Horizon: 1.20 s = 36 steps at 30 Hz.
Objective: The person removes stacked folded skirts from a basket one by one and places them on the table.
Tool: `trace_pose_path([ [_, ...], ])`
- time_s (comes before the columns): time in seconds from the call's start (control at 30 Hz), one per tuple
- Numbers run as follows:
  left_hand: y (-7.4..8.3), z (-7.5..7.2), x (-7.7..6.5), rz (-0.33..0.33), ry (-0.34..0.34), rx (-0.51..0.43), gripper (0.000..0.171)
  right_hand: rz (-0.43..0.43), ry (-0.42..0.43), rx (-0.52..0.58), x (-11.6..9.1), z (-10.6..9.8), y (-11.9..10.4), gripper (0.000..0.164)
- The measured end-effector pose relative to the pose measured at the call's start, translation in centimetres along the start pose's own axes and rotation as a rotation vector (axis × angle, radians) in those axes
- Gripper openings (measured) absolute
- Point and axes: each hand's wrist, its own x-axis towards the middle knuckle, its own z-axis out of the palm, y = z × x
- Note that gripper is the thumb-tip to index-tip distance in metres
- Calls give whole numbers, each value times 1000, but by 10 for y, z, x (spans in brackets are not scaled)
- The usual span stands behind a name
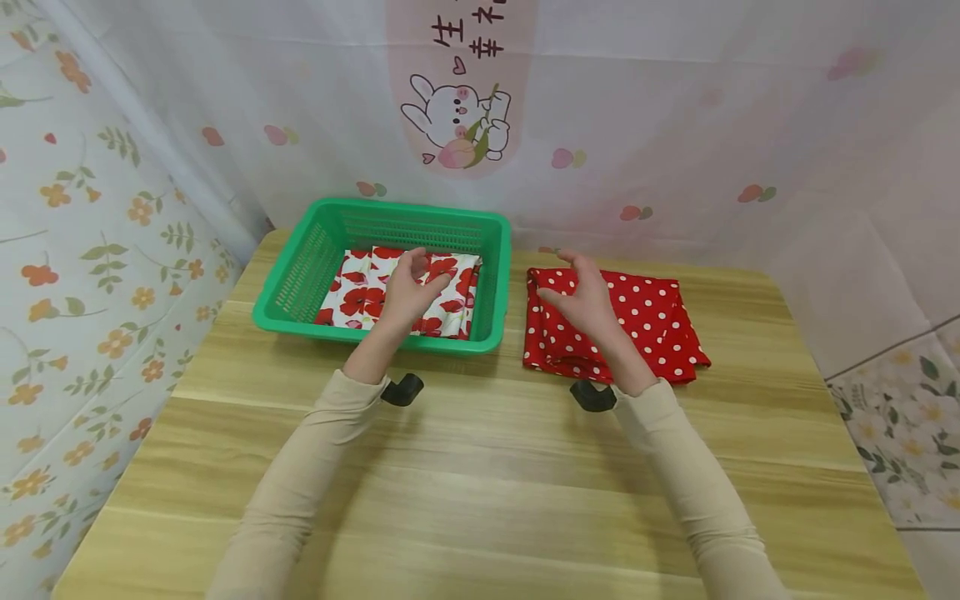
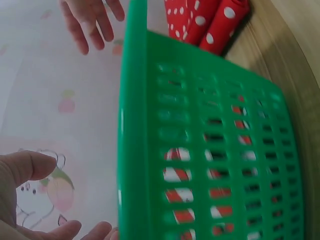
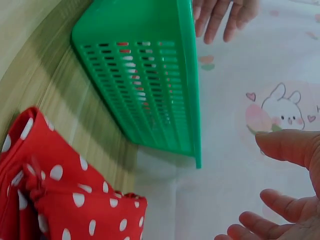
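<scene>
My left hand (image 1: 411, 292) hovers over the green plastic basket (image 1: 382, 333), its fingers relaxed and thumb apart, holding nothing. Inside the basket lies a folded white cloth with red flowers (image 1: 360, 287). Above the folded red cloth with white dots (image 1: 645, 312), to the right of the basket, is my right hand (image 1: 585, 300), its fingers loosely bent and nothing between them. The right wrist view shows the dotted cloth (image 3: 95, 200) in loose folds beside the slotted basket wall (image 3: 140, 90). In the left wrist view the basket rim (image 2: 132, 125) stands close to the left hand (image 2: 30, 200).
The wooden table (image 1: 465, 483) carries both the basket and the dotted cloth near its far edge. Behind it hangs a white curtain (image 1: 637, 100) with a printed rabbit (image 1: 457, 117). A flower-patterned sheet (image 1: 97, 250) hangs along the left side.
</scene>
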Motion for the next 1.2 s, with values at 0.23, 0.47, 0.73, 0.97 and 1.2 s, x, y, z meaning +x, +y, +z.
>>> trace_pose_path([
  [0.23, -8, -21, 1, -45, 41, 33, 65, -63, -19, 8, 3, 12, -7, 62],
  [0.47, -16, -40, 4, -130, 76, 63, 66, -92, -20, 18, 3, 25, -14, 60],
  [0.73, -19, -60, 12, -221, 76, 79, 63, -132, -29, 40, 6, 41, -20, 57],
  [0.97, -19, -76, 16, -284, 63, 48, 64, -136, -61, 119, 9, 54, -29, 55],
  [1.2, -14, -93, 27, -360, 7, 79, 67, -121, -111, 148, 20, 64, -41, 52],
])
